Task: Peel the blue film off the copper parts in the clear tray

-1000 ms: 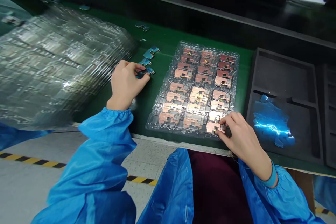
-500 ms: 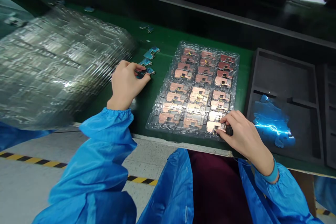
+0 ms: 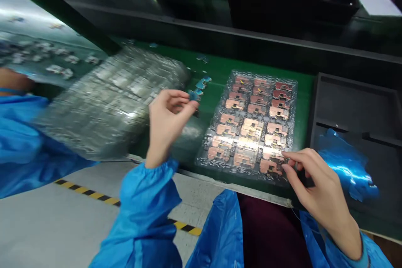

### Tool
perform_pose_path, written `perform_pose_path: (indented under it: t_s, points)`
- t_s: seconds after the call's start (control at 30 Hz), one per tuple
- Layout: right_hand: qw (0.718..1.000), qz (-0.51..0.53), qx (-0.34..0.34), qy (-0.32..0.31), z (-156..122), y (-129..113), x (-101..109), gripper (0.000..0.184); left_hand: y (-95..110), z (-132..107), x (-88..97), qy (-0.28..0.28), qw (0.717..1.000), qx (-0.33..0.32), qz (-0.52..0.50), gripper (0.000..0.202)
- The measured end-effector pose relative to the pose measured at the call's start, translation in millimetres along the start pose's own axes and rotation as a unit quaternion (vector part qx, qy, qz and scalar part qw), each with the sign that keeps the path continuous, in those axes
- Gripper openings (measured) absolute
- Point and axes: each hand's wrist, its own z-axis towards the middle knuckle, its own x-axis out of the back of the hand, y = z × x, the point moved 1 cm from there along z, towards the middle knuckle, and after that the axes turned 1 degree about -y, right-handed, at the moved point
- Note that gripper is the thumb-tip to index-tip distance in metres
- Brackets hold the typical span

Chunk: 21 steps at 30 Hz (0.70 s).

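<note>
My left hand [image 3: 169, 123] is raised above the green bench, its thumb and fingers pinched on a small blue circuit board [image 3: 192, 95]. Beyond it on the bench lie a few more small blue boards [image 3: 203, 82]. My right hand [image 3: 320, 184] is at the near right corner of a clear plastic tray [image 3: 205, 150], thumb and forefinger apart, with nothing seen between them. Copper-coloured circuit boards [image 3: 253, 127] sit in rows in the tray's pockets. The one nearest my right hand is a copper-coloured board [image 3: 268, 166] in the corner pocket.
A tall stack of clear plastic trays [image 3: 109, 104] stands on the left. To the right, a black compartment tray [image 3: 361, 100] holds shiny blue film [image 3: 348, 165]. Another person's blue sleeve [image 3: 34, 142] reaches in at the far left, near scattered small parts [image 3: 59, 69].
My left hand has lifted off the bench with a small board. My right thumb and forefinger have drawn back from the corner board. The whole view has shifted.
</note>
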Motion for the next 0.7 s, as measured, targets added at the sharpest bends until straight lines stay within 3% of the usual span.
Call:
perform_pose_path:
  t_s: [0.13, 0.2, 0.27, 0.43, 0.7]
  points:
    - [0.988, 0.122, 0.011, 0.097, 23, -15, -7, 0.033, 51, -56, -27.5, -0.181, 0.964, 0.064, -0.182, 0.032]
    - [0.978, 0.171, 0.006, 0.12, 34, -17, -13, 0.036, 67, -79, -45.7, -0.216, 0.949, 0.068, -0.219, 0.029]
    - [0.969, 0.212, -0.01, 0.126, 42, -15, -18, 0.033, 76, -96, -61.7, -0.216, 0.945, 0.056, -0.237, 0.023]
    - [0.948, 0.251, -0.09, 0.175, 43, -1, -20, 0.006, 83, -117, -86.4, -0.231, 0.94, 0.032, -0.249, 0.011]
    - [0.927, 0.301, -0.122, 0.188, 35, 13, -24, 0.018, 76, -132, -106.2, -0.182, 0.951, 0.046, -0.247, 0.008]
